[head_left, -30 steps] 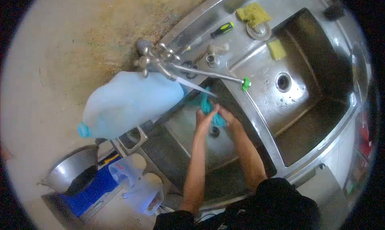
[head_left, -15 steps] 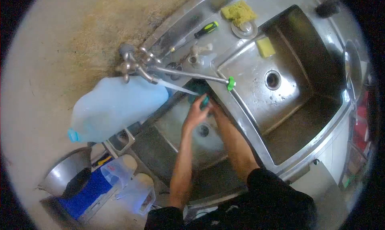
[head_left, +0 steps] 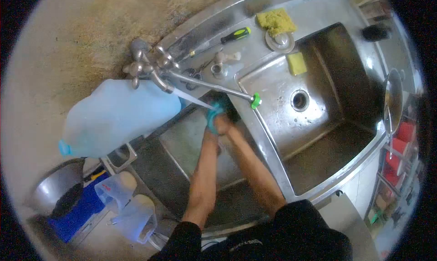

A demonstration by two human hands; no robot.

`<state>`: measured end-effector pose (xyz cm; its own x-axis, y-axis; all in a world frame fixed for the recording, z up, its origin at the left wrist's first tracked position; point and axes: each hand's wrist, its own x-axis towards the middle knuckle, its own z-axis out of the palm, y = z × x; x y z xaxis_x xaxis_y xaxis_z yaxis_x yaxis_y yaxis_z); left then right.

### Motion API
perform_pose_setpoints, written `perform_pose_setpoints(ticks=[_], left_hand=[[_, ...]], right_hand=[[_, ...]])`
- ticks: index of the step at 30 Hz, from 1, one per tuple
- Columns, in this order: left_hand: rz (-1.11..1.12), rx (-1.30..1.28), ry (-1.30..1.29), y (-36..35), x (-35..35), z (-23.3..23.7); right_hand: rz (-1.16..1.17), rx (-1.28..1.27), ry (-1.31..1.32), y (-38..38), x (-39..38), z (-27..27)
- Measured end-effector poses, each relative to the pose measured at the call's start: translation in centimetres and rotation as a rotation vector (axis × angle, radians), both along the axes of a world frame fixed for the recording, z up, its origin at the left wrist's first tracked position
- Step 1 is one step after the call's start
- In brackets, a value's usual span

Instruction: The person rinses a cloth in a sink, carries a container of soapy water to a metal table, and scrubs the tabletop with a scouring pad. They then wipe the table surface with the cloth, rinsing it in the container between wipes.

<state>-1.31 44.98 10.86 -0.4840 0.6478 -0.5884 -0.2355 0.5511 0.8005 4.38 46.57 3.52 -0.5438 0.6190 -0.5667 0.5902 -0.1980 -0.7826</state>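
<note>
At the far left a metal bowl is seen, and just beside it two clear plastic jugs are laid. Above them a large pale blue water bottle is rested on its side, with its body reaching up to the wall taps. From the taps a thin stream of water is sent down to the right, into the left basin of the steel sink. There a teal cloth is held directly under the stream. It is grasped by both hands: the left hand is clenched around it from the left, the right hand is closed against it from the right, and the two hands are touching. A long spout with a green tip is stretched just above them. Further right, on the back ledge, a green-handled screwdriver, a rough sponge and a round metal plug are laid. A small yellow sponge is placed in the right basin.
</note>
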Motion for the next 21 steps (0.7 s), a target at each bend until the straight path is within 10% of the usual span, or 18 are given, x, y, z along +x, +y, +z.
perform_pose_setpoints(ticks=[3, 7, 11, 15, 21], left_hand=[[0.0, 0.002, 0.1, -0.9, 0.7, 0.2], [-0.026, 0.012, 0.379, -2.0, 1.4, -0.5], [-0.017, 0.048, 0.567, -2.8, 1.2, 0.5], [0.044, -0.019, 0.52, -3.6, 1.6, 8.5], [0.649, 0.045, -0.008, -8.6, -1.6, 2.0]], right_hand=[[0.161, 0.171, -0.076, -1.2, -0.1, -1.2], [0.657, 0.338, -0.114, 1.5, -0.2, -15.6], [0.29, 0.668, -0.053, 0.6, 3.1, -22.1], [-0.083, -0.185, 0.16, 2.2, 4.7, -5.0], [-0.231, -0.323, 0.268, 3.2, 3.7, 5.9]])
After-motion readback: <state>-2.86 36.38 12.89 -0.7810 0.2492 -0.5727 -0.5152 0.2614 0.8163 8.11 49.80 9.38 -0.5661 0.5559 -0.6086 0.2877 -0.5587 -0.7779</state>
